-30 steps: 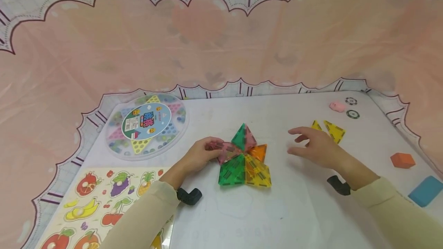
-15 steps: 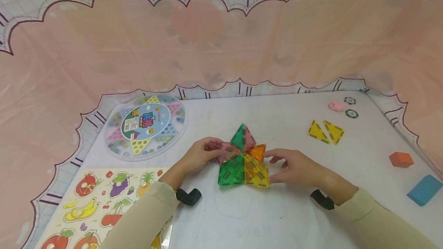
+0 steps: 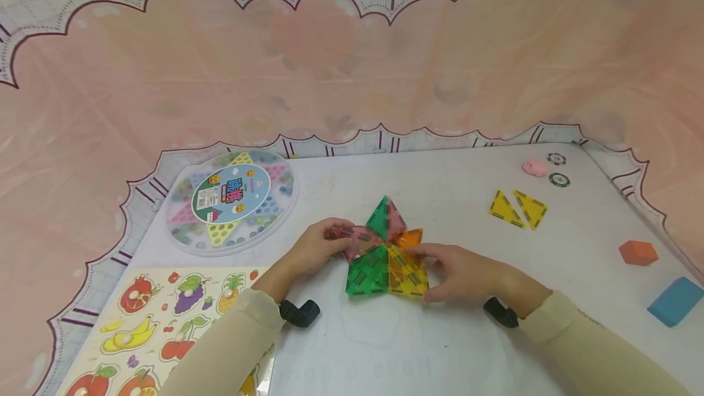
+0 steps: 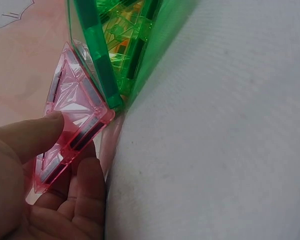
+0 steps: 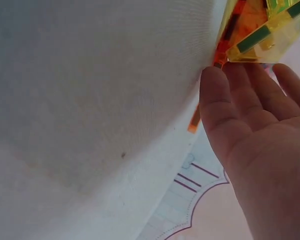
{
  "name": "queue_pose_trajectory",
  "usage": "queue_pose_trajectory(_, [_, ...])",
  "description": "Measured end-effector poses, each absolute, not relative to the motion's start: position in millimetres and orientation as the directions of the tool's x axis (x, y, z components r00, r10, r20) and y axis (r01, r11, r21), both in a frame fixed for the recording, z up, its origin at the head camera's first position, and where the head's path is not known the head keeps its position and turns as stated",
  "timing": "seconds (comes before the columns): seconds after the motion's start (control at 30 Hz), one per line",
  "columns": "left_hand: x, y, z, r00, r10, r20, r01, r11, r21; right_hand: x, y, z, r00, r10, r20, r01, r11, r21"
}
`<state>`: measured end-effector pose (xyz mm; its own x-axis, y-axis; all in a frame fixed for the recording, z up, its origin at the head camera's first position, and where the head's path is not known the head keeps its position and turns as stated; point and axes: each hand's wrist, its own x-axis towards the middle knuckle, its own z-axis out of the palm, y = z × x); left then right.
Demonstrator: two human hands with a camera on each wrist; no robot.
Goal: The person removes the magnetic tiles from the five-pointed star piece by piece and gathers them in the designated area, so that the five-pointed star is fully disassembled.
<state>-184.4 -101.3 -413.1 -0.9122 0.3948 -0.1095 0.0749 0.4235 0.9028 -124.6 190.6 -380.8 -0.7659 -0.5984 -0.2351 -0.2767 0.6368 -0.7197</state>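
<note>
Your left fingers cover the outer tip of the pink piece (image 3: 357,243) in the head view, and your left sleeve (image 3: 231,335) hides part of the fruit board (image 3: 132,319), which runs off the bottom edge. The left wrist view cuts off the green piece (image 4: 97,55) at the top; the right wrist view shows only a corner of the star-shaped tile model (image 3: 387,258). Faint lettering on the white table (image 3: 363,353) is hard to make out.

The model lies on the table between your 2 hands. Your left hand (image 3: 316,248) pinches the pink piece, thumb on its face. Your right hand (image 3: 462,271) is spread wide at the yellow piece (image 3: 408,272) — index finger at its upper edge, thumb at its lower corner; how firmly they touch, you cannot tell. 2 loose yellow triangles (image 3: 505,209) lie beyond that hand, well apart from the model.
</note>
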Motion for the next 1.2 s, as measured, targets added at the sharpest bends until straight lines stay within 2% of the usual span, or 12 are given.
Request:
queue_pose_trajectory(0.6, [-185,-103,-412,-0.907,0.410,-0.100,0.100,0.440,0.892,-128,192,-383,-0.770,-0.582,-0.261,-0.241,0.645,-0.725])
queue_pose_trajectory(0.83, [-175,-100,-390,-0.901,0.420,-0.111,0.091,0.433,0.897,-125,193,-384,-0.778,-0.574,-0.255,-0.250,0.656,-0.712])
queue_pose_trajectory(0.93, [-175,-100,-392,-0.896,0.435,-0.087,0.125,0.434,0.892,-123,192,-383,-0.785,-0.556,-0.274,-0.240,0.680,-0.693])
queue_pose_trajectory(1.07, [-179,-101,-398,-0.897,0.435,-0.079,0.130,0.431,0.893,-119,190,-384,-0.785,-0.567,-0.249,-0.303,0.703,-0.643])
queue_pose_trajectory(1.2, [-183,-102,-408,-0.909,0.402,-0.112,0.077,0.425,0.902,-117,186,-386,-0.791,-0.570,-0.224,-0.359,0.728,-0.584])
